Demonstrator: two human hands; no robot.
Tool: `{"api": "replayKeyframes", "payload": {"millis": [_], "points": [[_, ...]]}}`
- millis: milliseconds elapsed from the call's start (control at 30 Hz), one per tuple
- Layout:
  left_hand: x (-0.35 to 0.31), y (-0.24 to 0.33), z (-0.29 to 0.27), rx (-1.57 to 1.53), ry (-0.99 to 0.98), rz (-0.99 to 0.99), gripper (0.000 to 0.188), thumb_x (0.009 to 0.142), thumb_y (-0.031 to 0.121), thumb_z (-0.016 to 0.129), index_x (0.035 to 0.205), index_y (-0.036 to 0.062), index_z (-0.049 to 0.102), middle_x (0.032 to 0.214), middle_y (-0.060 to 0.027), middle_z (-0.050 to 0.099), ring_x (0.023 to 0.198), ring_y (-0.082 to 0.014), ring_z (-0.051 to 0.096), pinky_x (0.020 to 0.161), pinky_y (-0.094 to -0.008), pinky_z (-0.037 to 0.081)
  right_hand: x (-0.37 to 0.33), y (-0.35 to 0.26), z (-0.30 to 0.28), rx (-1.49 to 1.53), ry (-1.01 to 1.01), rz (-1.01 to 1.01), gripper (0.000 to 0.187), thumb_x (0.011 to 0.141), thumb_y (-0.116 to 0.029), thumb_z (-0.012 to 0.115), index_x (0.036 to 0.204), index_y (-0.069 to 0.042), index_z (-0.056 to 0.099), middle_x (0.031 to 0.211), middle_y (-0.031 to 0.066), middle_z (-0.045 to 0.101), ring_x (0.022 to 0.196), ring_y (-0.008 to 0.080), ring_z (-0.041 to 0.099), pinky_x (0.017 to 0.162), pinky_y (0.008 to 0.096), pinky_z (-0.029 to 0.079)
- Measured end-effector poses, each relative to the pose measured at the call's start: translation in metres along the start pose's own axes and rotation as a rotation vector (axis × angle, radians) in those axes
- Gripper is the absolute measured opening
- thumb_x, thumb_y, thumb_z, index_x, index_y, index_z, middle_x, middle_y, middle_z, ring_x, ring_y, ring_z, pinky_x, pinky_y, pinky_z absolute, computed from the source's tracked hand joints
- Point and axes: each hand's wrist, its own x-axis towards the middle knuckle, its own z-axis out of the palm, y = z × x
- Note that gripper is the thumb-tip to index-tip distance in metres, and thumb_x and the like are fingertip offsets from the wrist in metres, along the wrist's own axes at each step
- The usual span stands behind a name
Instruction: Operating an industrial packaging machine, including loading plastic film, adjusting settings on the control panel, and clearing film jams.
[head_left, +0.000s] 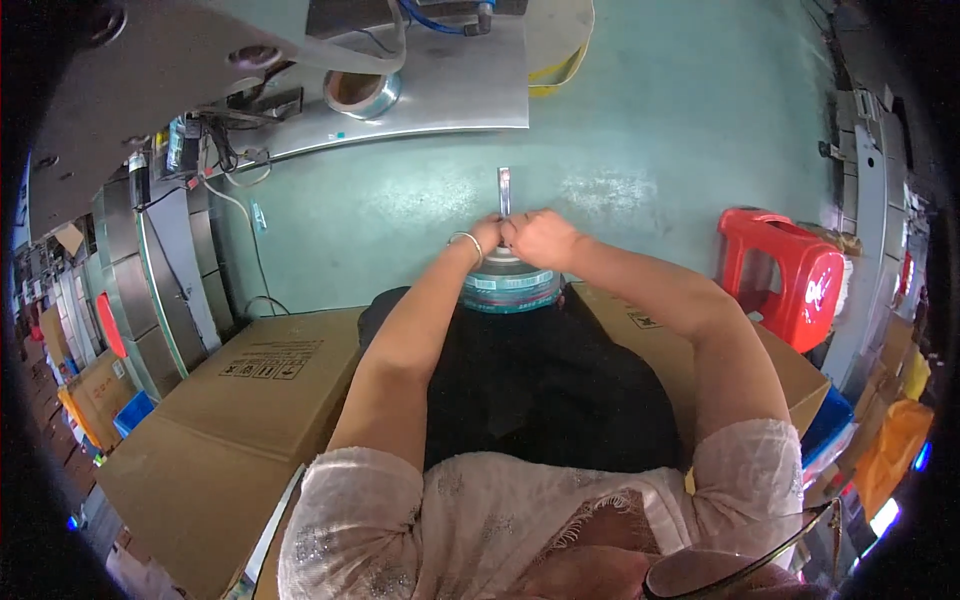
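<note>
You bunched the fingers of your left hand [486,236] and right hand [547,240] at one shiny strip [504,188] beyond a print-banded teal roll [510,291]; exact pinch unclear. Two printed cardboard boxes [240,410] flanked you.

"What are you doing there?"

"My left hand [486,238] and right hand [545,238] are meeting at one end of a shiny strip [504,188], by a teal roll [512,290] at the near edge of the green surface [715,130]."

"Anything else?"

"A red stool [812,285] is standing by the surface's right near corner."
</note>
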Motion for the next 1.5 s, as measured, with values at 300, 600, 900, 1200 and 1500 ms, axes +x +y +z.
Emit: {"api": "replayKeyframes", "payload": {"millis": [300, 600, 900, 1200, 1500], "points": [[0.013, -0.013, -0.005, 0.049, -0.082, 0.069, 0.031, 0.079, 0.021, 0.046, 0.099, -0.0011, 0.054, 0.091, -0.0152, 0.059, 0.085, -0.0204, 0.057, 0.072, -0.0303, 0.044, 0.016, 0.000, -0.016, 0.189, -0.205, 0.148, 0.029, 0.071, -0.027, 0.055, 0.088, -0.003, 0.052, 0.077, 0.0146, 0.057, 0.068, 0.0318, 0.057, 0.060, 0.0408, 0.046], [0.038, 0.002, -0.005, -0.399, -0.007, 0.007, 0.041, 0.083, 0.038, 0.047, 0.098, 0.0011, 0.042, 0.072, -0.0118, 0.054, 0.048, -0.0211, 0.056, 0.043, -0.0317, 0.045, -0.026, 0.051, -0.076, 0.424, 0.191, 0.336, 0.034, 0.077, -0.030, 0.054, 0.100, -0.005, 0.050, 0.080, 0.0157, 0.059, 0.073, 0.0328, 0.056, 0.065, 0.0393, 0.045], [-0.059, -0.028, -0.086, -0.427, 0.246, -0.138, 0.050, 0.078, 0.053, 0.047, 0.083, 0.0045, 0.035, 0.058, -0.0110, 0.047, 0.047, -0.0236, 0.052, 0.043, -0.0337, 0.046, -0.047, 0.007, -0.130, 0.682, 0.198, 0.359, 0.017, 0.077, -0.022, 0.050, 0.078, -0.006, 0.055, 0.071, 0.0141, 0.058, 0.069, 0.0335, 0.055, 0.062, 0.0416, 0.044], [-0.282, 0.083, -0.131, -0.812, 0.435, -0.104, 0.051, 0.078, 0.052, 0.047, 0.082, 0.0016, 0.038, 0.063, -0.0144, 0.051, 0.054, -0.0288, 0.052, 0.052, -0.0390, 0.048, -0.128, -0.236, -0.260, 1.276, -0.590, 0.312, 0.029, 0.077, -0.032, 0.052, 0.079, -0.004, 0.061, 0.065, 0.0119, 0.059, 0.068, 0.0231, 0.060, 0.064, 0.0329, 0.047], [-0.528, 0.150, -0.084, -1.099, 0.244, 0.223, 0.067, 0.080, 0.059, 0.035, 0.122, 0.0073, 0.038, 0.116, -0.0113, 0.048, 0.100, -0.0308, 0.047, 0.089, -0.0415, 0.036, -0.152, -0.422, -0.358, 1.901, 0.921, 0.594, 0.032, 0.088, -0.017, 0.039, 0.118, -0.007, 0.034, 0.093, 0.0008, 0.044, 0.073, 0.0100, 0.041, 0.062, 0.0233, 0.036]]}}
